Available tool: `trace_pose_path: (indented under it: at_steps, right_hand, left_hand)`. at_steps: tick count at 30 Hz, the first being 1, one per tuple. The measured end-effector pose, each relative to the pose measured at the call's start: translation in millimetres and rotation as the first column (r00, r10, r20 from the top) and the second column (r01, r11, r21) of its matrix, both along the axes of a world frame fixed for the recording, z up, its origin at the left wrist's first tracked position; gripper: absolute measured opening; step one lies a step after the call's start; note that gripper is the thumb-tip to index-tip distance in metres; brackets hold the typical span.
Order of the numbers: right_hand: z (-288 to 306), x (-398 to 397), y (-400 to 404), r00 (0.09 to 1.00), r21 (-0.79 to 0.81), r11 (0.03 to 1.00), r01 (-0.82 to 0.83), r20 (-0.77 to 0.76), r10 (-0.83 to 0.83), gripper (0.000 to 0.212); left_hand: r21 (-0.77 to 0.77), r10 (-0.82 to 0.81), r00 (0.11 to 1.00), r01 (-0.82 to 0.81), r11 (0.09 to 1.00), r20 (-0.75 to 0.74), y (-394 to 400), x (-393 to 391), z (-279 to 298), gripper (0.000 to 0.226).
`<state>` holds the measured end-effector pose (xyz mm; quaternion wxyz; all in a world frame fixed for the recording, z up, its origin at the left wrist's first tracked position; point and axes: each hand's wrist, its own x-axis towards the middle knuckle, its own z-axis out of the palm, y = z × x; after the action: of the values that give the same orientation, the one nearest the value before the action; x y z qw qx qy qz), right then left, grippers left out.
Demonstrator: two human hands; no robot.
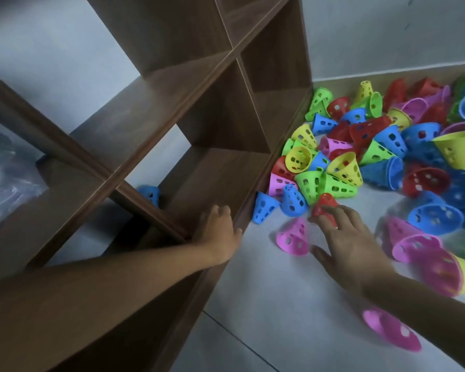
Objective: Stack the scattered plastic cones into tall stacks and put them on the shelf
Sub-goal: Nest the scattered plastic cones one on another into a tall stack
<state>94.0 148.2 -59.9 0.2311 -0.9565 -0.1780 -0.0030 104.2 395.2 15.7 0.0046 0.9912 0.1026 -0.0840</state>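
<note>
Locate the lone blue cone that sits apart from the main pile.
In the head view, the blue cone sits low and left of centre, seen through the wooden shelf, left of the left hand.

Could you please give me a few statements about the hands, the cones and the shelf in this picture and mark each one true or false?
1. The left hand rests on the edge of the shelf. True.
2. The right hand grips a tall stack of cones. False: its spread fingers reach to a single red cone on the floor.
3. A blue cone lies behind the shelf's lower compartments. True.
4. The pile of cones sits on top of the shelf. False: it lies on the floor to the shelf's right.
5. A pink cone lies just left of the right hand. True.
</note>
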Motion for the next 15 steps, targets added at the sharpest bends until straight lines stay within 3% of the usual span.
trace_pose_path:
  at_steps: [6,10,12,15]
  right_hand:
    - [-14,39,12,0.992,-0.107,0.987,-0.119,0.018,0.121,0.075]
    - [-30,73,19,0.977,-0.19,0.96,-0.208,0.007,0.213,0.088]
    - [-35,83,22,0.968,-0.24,0.941,-0.239,0.018,0.25,0.09]
    - [-42,91,27,0.956,-0.277,0.924,-0.265,0.046,0.288,0.087]
  left_hand:
    - [-0.03,0.253,0.962,-0.252,0.967,0.1,20,59,-13,0.061]
    - [0.058,0.367,0.92,-0.377,0.924,0.138,49,91,-25,0.065]
    - [0.022,0.466,0.867,-0.477,0.879,0.176,62,102,-32,0.07]
    - [-0.159,0.686,0.7,-0.667,0.728,0.201,76,118,-37,0.075]
